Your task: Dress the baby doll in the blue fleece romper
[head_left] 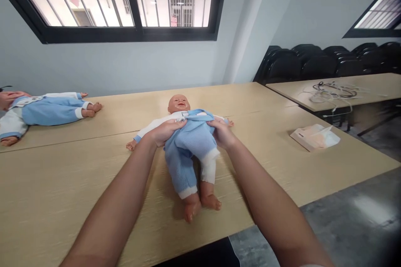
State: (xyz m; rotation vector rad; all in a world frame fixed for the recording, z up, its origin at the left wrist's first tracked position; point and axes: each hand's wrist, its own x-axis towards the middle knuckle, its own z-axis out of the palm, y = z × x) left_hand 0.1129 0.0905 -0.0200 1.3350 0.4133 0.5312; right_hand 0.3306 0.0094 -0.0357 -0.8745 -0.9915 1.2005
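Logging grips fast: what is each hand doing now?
Left hand: closed on the baby doll's blue outfit.
Right hand: closed on the same outfit.

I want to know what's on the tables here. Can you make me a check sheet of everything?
Surface: long wooden table, pale, bare at the near edge.
Job's things: baby doll on its back in blue trousers, one leg showing white.
Clutter: second doll far left; tissue pack to the right.
Grips: left hand and right hand both pinch the trousers' waistband at the doll's middle.
Cables: tangled wires on the next table.
Surroundings: barred window, grey wall, stacked black chairs, grey floor.
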